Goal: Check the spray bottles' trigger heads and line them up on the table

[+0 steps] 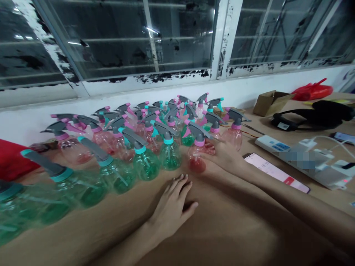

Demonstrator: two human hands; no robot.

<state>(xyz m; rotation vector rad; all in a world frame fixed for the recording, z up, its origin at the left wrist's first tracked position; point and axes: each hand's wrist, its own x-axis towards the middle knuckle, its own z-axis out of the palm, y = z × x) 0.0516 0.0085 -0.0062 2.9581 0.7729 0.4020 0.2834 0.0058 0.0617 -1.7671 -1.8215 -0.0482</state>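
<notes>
My right hand (226, 157) reaches in from the right, its fingers closed on the side of a pink spray bottle (197, 164) with a grey trigger head and a pink collar. That bottle stands upright at the right end of the front row. My left hand (173, 208) rests on the table with its fingers stretched out and holds nothing. Just beyond its fingertips stands a green spray bottle (170, 157) with a turquoise collar. More green bottles (146, 164) line up toward the left, and several pink ones (102, 140) are crowded behind them.
A phone (277, 171) lies beside my right forearm, near a white power strip (294, 159) with cables. Farther back are black headphones (302, 118), an open cardboard box (270, 103) and a red plastic bag (313, 90). Red material (13, 159) lies at the left, below the windows.
</notes>
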